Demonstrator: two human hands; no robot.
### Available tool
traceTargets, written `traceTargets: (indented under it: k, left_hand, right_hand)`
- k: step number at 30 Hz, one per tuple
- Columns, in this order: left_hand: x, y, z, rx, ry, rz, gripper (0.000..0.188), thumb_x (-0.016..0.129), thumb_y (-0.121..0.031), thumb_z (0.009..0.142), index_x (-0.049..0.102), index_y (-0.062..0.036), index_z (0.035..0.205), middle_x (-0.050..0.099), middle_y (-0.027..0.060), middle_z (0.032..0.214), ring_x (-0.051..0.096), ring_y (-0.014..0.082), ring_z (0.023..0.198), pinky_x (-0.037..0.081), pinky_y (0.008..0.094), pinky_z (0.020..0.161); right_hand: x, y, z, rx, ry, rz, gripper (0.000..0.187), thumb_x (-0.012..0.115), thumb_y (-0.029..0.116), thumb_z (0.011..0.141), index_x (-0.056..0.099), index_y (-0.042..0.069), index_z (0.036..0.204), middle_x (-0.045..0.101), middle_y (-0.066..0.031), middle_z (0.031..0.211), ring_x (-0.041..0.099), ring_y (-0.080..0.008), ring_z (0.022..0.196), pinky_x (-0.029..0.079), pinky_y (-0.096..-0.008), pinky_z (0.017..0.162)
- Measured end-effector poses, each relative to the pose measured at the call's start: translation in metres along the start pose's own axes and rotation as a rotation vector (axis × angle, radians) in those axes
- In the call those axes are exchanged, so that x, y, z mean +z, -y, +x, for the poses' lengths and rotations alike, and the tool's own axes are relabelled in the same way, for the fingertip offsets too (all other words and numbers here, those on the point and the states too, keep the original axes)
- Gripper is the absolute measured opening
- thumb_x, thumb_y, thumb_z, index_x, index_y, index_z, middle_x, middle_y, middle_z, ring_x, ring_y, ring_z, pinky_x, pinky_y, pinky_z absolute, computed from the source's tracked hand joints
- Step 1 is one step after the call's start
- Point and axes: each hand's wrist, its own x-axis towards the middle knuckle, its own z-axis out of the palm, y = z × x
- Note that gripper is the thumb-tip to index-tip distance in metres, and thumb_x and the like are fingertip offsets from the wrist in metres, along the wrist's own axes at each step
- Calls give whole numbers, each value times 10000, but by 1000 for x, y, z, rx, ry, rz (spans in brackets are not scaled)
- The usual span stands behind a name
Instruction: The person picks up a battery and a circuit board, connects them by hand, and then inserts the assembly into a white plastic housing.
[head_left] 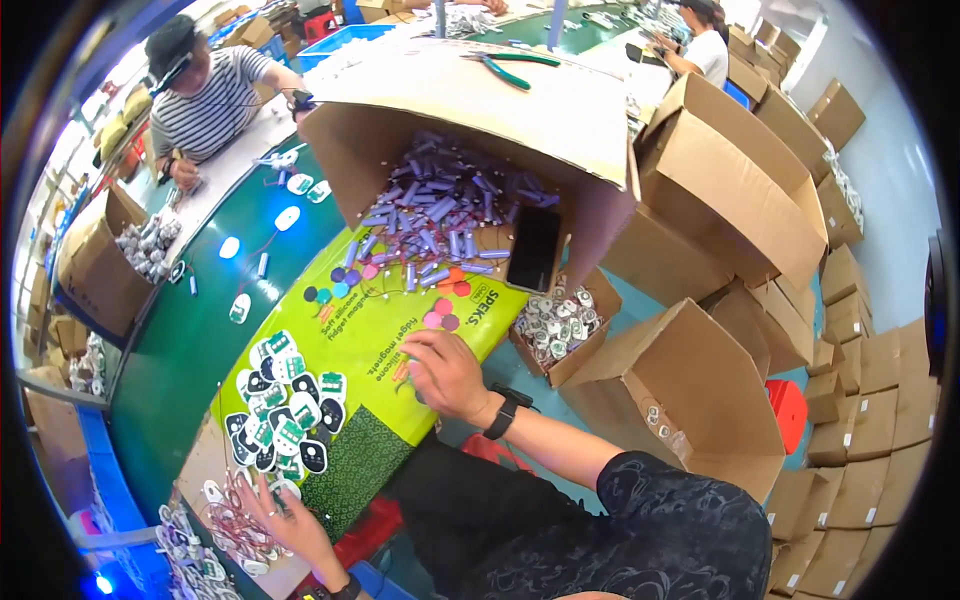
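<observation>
My left hand (288,522) is low on the left, fingers spread over a heap of small white parts with reddish wires (228,528). Just beyond it lies a pile of rounded white and black pieces (290,415), several bearing green circuit boards. My right hand (448,378) hovers over the printed yellow-green mat (395,325), its fingers loosely bent and apart, with nothing visible in them. Ahead of it, a cardboard box tipped on its side (350,150) spills purple cylindrical battery cells with thin wires (440,205) toward me. A black phone (535,250) leans at its opening.
Green-handled pliers (510,70) rest on the tipped box. Glowing white pieces (287,218) lie on the green belt (180,340). A carton of white parts (565,325) and an open carton (660,400) stand right. A person in stripes (215,105) works across the belt.
</observation>
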Motion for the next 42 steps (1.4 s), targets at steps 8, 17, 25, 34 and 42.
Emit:
traceTargets:
  k: [8, 17, 25, 34, 42]
  left_hand:
    - [25, -4, -8, 93, 80, 167, 561, 694, -269, 903, 524, -118, 1415, 328, 177, 1598, 196, 450, 1506, 113, 672, 1190]
    - [14, -9, -8, 130, 189, 17, 617, 744, -314, 845, 552, -104, 1392, 285, 208, 1609, 174, 486, 1495, 140, 668, 1191]
    - [23, -8, 0, 217, 148, -49, 530, 722, -262, 876, 572, -64, 1345, 341, 205, 1578, 227, 468, 1476, 191, 653, 1181]
    - [26, -3, -5, 157, 138, 64, 501, 716, -236, 878, 585, -75, 1334, 346, 159, 1590, 217, 462, 1485, 174, 640, 1189]
    - [30, -14, 0, 191, 102, 75, 509, 712, -205, 871, 568, -93, 1346, 326, 197, 1592, 229, 492, 1468, 203, 664, 1168]
  right_hand:
    - [10, 4, -1, 12, 27, -58, 171, 612, 123, 917, 651, 46, 1065, 617, -120, 1062, 615, -327, 963, 503, -424, 832]
    - [22, 7, -7, 20, 30, -141, 149, 584, 116, 961, 666, 3, 1011, 611, -136, 1034, 612, -328, 964, 507, -408, 847]
    - [15, 4, 0, 94, 29, -80, 193, 551, 137, 994, 669, -5, 1051, 610, -160, 1094, 588, -335, 1039, 482, -386, 916]
    - [12, 6, 38, 364, 242, 110, 208, 622, 143, 953, 668, 9, 1105, 607, -116, 1085, 620, -222, 937, 504, -323, 826]
    - [60, -34, 130, -152, 293, -275, 201, 624, 120, 850, 700, 20, 1008, 658, -186, 1036, 639, -350, 959, 518, -467, 849]
